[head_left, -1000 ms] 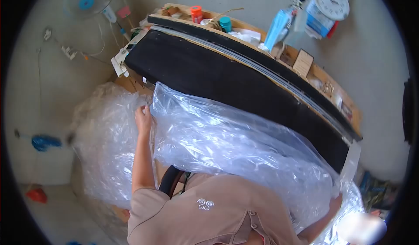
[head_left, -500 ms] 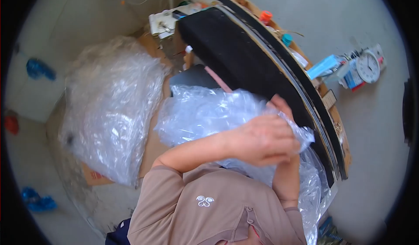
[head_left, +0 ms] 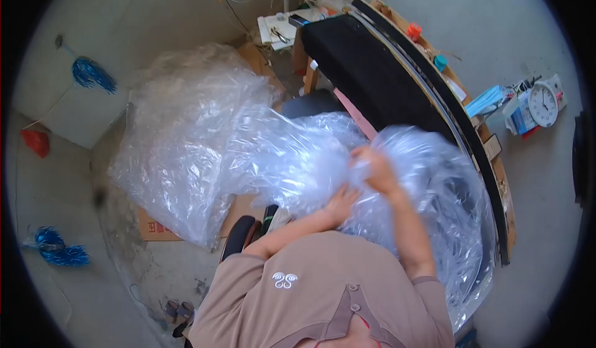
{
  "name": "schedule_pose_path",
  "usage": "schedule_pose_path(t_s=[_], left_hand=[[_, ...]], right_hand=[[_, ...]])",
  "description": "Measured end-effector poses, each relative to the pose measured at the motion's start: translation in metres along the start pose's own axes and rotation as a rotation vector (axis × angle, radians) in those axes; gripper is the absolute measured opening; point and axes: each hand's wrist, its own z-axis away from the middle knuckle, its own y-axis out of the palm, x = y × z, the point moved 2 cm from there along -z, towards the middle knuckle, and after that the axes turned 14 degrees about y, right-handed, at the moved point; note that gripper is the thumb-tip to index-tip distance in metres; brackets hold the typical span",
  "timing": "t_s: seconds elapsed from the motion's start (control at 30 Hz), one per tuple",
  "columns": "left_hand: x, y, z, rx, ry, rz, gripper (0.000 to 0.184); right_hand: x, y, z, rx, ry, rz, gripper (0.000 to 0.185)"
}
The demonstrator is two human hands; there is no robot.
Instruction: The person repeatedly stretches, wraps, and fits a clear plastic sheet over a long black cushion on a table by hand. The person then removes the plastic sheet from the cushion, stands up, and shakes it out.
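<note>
A large crumpled heap of clear plastic film (head_left: 292,156) spreads across my lap and over the black padded bench. My left hand (head_left: 341,205) is low in the middle of it, its fingers closed into the film and partly covered by folds. Just up and to the right, my right hand (head_left: 375,169) is closed around a bunched part of the film, somewhat blurred. The two hands are close together but apart. To the right the film billows up and hangs down beside my right arm.
More clear film lies over cardboard (head_left: 158,227) on the floor at left. The black bench (head_left: 366,69) curves along the right, backed by a wooden ledge (head_left: 459,93) with small bottles. A clock (head_left: 542,104) hangs on the wall. Shoes (head_left: 179,311) stand at lower left.
My left hand has come back from the right to the middle, drawing film across. The film now joins the left heap and bulges higher at right. The view has shifted.
</note>
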Motion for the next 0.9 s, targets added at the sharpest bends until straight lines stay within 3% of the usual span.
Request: schedule_pose_path(t_s=[0.03,0.07,0.1,0.13,0.17,0.23,0.27,0.3,0.37,0.4,0.47,0.53,0.6,0.63,0.67,0.73,0.77,0.8,0.87,0.9], left_hand=[[0.002,0.022,0.009,0.156,0.016,0.147,0.043],[0.006,-0.027,0.034,0.057,0.024,0.515,0.038],[0.006,-0.097,0.070,-0.044,0.039,0.881,0.034],[0.024,-0.141,0.088,0.117,-0.079,1.012,0.032],[0.047,-0.177,0.114,-0.223,-0.257,0.943,0.026],[0.118,-0.220,0.152,-0.772,-0.697,0.484,0.033],[0.165,-0.235,0.169,-0.924,-0.691,0.086,0.050],[0.202,-0.235,0.181,-0.757,-0.893,-0.393,0.062],[0.266,-0.186,0.208,-0.746,-1.264,0.073,0.072],[0.263,-0.175,0.213,-0.665,-1.367,0.449,0.078],[0.284,-0.123,0.230,-0.623,-1.129,0.954,0.066],[0.217,-0.174,0.200,-0.948,-0.826,0.914,0.053],[0.139,-0.220,0.169,-0.846,-0.562,0.751,0.050],[0.092,-0.265,0.148,-0.521,-0.545,0.590,0.055],[0.069,-0.271,0.139,-0.351,-0.410,0.496,0.059],[0.050,-0.302,0.141,-0.176,-0.051,0.438,0.060],[0.054,-0.333,0.151,-0.284,0.044,0.499,0.058],[0.069,-0.354,0.166,-0.392,0.137,0.559,0.056],[0.146,-0.341,0.218,-0.933,-0.211,0.506,0.053],[0.182,-0.340,0.226,-1.089,-0.651,0.288,0.057]], right_hand=[[-0.044,0.070,0.011,0.129,0.151,0.066,0.020],[-0.037,0.099,0.032,0.235,0.328,0.061,0.021],[-0.075,0.145,0.057,0.141,0.214,-0.219,0.030],[-0.113,0.191,0.072,0.236,0.375,-0.382,0.034],[-0.133,0.220,0.083,0.342,0.551,-0.550,0.038],[-0.091,0.186,0.086,0.396,0.582,-0.622,0.039],[-0.078,0.176,0.087,0.415,0.590,-0.653,0.039],[-0.065,0.165,0.089,0.433,0.598,-0.683,0.039],[-0.055,0.152,0.076,0.385,0.206,-0.393,0.029],[-0.048,0.139,0.068,0.377,0.194,-0.386,0.029],[-0.038,0.099,0.045,0.226,0.551,-0.830,0.019],[-0.030,0.054,0.007,-0.141,0.642,-0.683,0.017],[-0.002,0.036,-0.043,-0.150,0.539,-0.942,0.025],[0.034,0.032,-0.069,-0.072,0.267,-1.051,0.045],[0.057,0.036,-0.084,0.083,0.146,-0.996,0.068],[0.087,0.059,-0.093,0.453,0.046,-0.973,0.069],[0.098,0.062,-0.095,0.412,-0.201,-0.639,0.043],[0.097,0.061,-0.094,0.806,-0.030,-0.647,0.020],[0.089,0.044,-0.103,0.750,-0.152,-0.657,0.011],[0.062,0.049,-0.113,0.597,-0.058,-0.545,0.012]])
